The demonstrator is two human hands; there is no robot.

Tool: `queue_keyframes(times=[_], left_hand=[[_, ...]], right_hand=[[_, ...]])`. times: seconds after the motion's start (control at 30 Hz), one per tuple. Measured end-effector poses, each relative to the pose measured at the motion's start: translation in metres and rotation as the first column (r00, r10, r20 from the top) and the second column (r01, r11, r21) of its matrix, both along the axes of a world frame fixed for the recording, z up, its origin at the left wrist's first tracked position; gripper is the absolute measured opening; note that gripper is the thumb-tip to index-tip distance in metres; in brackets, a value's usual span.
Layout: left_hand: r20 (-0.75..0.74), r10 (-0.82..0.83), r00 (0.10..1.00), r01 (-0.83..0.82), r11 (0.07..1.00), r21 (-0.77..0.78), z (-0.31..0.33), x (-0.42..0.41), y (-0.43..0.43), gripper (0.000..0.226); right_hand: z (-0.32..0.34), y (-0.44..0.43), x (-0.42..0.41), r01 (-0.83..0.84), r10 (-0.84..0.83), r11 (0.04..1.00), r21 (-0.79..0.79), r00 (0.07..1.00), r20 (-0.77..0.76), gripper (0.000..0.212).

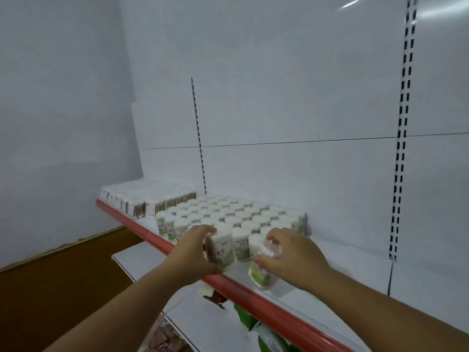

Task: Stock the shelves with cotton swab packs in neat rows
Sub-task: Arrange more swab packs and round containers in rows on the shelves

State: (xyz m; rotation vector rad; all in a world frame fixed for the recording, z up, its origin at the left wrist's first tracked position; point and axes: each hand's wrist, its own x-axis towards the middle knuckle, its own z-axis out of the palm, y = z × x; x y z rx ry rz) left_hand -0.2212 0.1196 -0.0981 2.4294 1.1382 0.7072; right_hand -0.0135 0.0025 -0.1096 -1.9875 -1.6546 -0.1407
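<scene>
Fingers [204, 229] of the left hand [193, 252] clamp one cotton swab pack [223, 254]; the right hand [291, 255] grips a second pack [260, 271], tilted at the shelf [337, 260] front. Stand both upright, snug against the stocked rows [228, 214].

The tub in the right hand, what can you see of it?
The tub is small and round, seemingly clear plastic, with white swab tips showing near the top and a green-and-white label below. The right hand grips its upper part. It leans slightly, near the shelf's front, behind the red edge strip.
</scene>
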Motion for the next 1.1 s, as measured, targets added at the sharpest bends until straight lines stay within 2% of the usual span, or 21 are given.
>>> queue_keyframes(times=[0.1, 0.2, 0.33, 0.47, 0.6, 0.73, 0.87, 1.0, 1.1], left_hand=[[-0.178, -0.021, 0.984, 0.055, 0.982, 0.183, -0.001, 0.014, 0.015, 0.09], [-0.302, -0.02, 0.953, 0.112, 0.951, 0.289, -0.002, 0.025, 0.033, 0.09], [-0.369, -0.018, 0.929, 0.192, 0.877, 0.441, -0.01, 0.038, 0.053, 0.086], [-0.421, -0.056, 0.905, 0.286, 0.812, 0.508, -0.026, 0.04, 0.067, 0.089], [-0.435, -0.117, 0.893, 0.348, 0.793, 0.5, -0.029, 0.04, 0.077, 0.093], [-0.454, -0.211, 0.866, 0.43, 0.778, 0.458, -0.03, 0.041, 0.082, 0.095], [-0.503, -0.294, 0.813, 0.528, 0.736, 0.423, -0.032, 0.04, 0.093, 0.085], [-0.538, -0.358, 0.763, 0.6, 0.702, 0.384, -0.035, 0.04, 0.104, 0.085], [-0.547, -0.401, 0.735, 0.64, 0.676, 0.365, -0.037, 0.039, 0.107, 0.085]], right_hand=[[-0.008, 0.021, -0.004, -0.002, 0.003, 1.0, -0.01, 0.994, 0.112, 0.062], [-0.013, 0.033, -0.01, 0.004, -0.003, 1.0, -0.003, 0.98, 0.197, 0.06], [-0.014, 0.047, -0.013, -0.009, 0.01, 1.0, -0.002, 0.941, 0.337, 0.062], [-0.019, 0.054, -0.017, 0.05, -0.043, 0.999, -0.008, 0.922, 0.385, 0.066], [-0.021, 0.056, -0.021, 0.08, -0.088, 0.996, 0.035, 0.919, 0.384, 0.067], [-0.025, 0.048, -0.025, 0.055, -0.123, 0.98, 0.194, 0.924, 0.361, 0.05], [-0.032, 0.045, -0.029, 0.062, -0.102, 0.991, 0.122, 0.928, 0.359, 0.058], [-0.038, 0.047, -0.037, 0.148, -0.127, 0.988, -0.045, 0.942, 0.311, 0.07], [-0.046, 0.052, -0.037, 0.2, -0.173, 0.978, -0.066, 0.94, 0.293, 0.078]])
